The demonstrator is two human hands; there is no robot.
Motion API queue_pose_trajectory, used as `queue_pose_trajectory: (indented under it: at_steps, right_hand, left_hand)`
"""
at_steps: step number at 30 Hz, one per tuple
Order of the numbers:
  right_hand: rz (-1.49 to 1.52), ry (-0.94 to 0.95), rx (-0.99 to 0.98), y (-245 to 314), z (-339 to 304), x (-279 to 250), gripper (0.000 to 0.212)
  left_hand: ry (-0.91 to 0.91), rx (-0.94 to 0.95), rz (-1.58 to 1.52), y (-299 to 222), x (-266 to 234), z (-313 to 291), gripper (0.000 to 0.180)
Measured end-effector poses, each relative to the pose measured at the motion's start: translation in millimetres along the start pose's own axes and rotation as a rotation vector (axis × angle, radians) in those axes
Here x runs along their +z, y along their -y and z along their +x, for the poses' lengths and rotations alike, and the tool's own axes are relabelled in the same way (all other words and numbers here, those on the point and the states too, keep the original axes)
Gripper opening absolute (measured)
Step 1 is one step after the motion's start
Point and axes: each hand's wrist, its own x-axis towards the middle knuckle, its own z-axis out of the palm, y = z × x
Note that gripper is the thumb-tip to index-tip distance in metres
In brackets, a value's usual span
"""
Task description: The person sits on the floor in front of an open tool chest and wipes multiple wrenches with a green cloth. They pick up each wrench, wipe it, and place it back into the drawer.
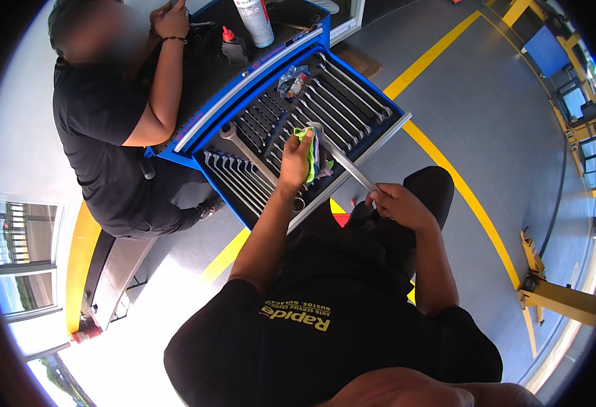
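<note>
A long silver wrench (354, 169) lies slantwise above an open tool drawer (396, 129). My right hand (404, 206) is closed around its near end. At its far end my left hand (294, 163) grips a lime-green and grey cloth (311, 165), which is pressed against the wrench. Part of the wrench's far end is hidden by the cloth and fingers. Below my hands, the drawer holds rows of wrenches (335, 105) in dark slots. A larger wrench (249, 153) lies across the rows beside my left hand. A small crumpled plastic packet (294, 83) rests farther back.
At the left, a co-worker (101, 136) in black leans by the blue cabinet (209, 122), hands raised near its top. A spray can (256, 26) and a red-capped bottle (230, 46) stand there. Yellow lines (474, 183) cross the grey floor; a yellow lift arm (562, 298) is at right.
</note>
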Motion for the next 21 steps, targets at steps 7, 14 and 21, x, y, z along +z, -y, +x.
queue_pose_trajectory:
  at_steps: [7,14,21]
  right_hand:
    - [-0.441,0.045,-0.062,58.0,15.0,-87.1,0.025]
    - [-0.883,-0.712,-0.173,39.2,141.7,-109.4,0.03]
    - [-1.096,-0.746,-0.07,11.8,191.0,-76.6,0.024]
  left_hand:
    - [0.05,-0.267,-0.01,20.6,-26.6,-45.9,0.028]
    - [0.048,-0.415,-0.085,45.3,-31.4,-107.1,0.026]
    - [0.084,-0.493,-0.047,68.4,-48.0,-129.4,0.027]
